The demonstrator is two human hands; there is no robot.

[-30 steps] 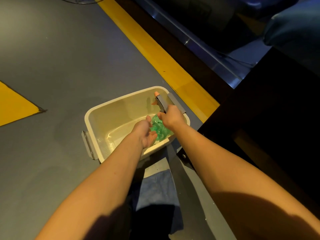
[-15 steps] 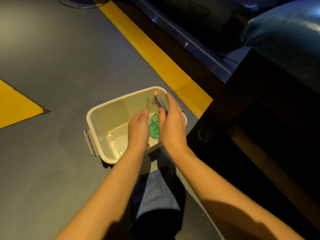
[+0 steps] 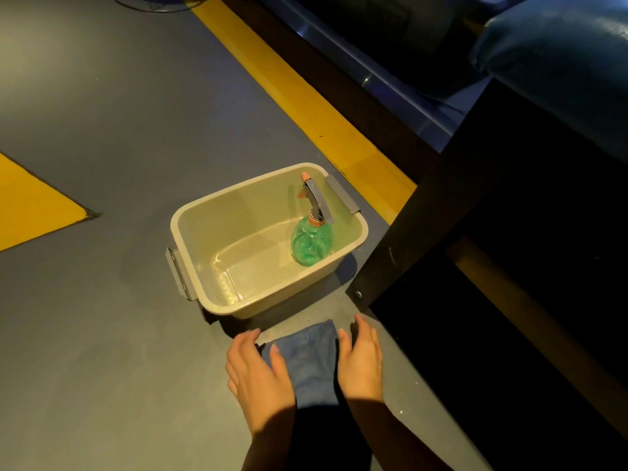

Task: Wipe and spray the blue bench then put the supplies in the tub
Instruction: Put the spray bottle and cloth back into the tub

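Note:
A beige tub [image 3: 190, 229] with grey handles stands on the grey floor. Inside it, at the right end, a green spray bottle [image 3: 311, 243] with a grey and orange trigger head stands upright. A blue cloth [image 3: 311, 362] lies on the floor just in front of the tub. My left hand [image 3: 258, 375] rests at the cloth's left edge with fingers spread, thumb on the cloth. My right hand [image 3: 362, 362] is at the cloth's right edge, fingers apart. Neither hand grips anything. The blue bench cushion [image 3: 557, 52] shows at the top right.
A dark bench frame [image 3: 475, 232] rises to the right of the tub and hands. A yellow floor stripe [image 3: 306, 107] runs diagonally behind the tub, and a yellow triangle [image 3: 30, 209] marks the floor at the left.
Both hands let go of the spray bottle, left it standing in the tub, and pulled back to the blue cloth on the floor.

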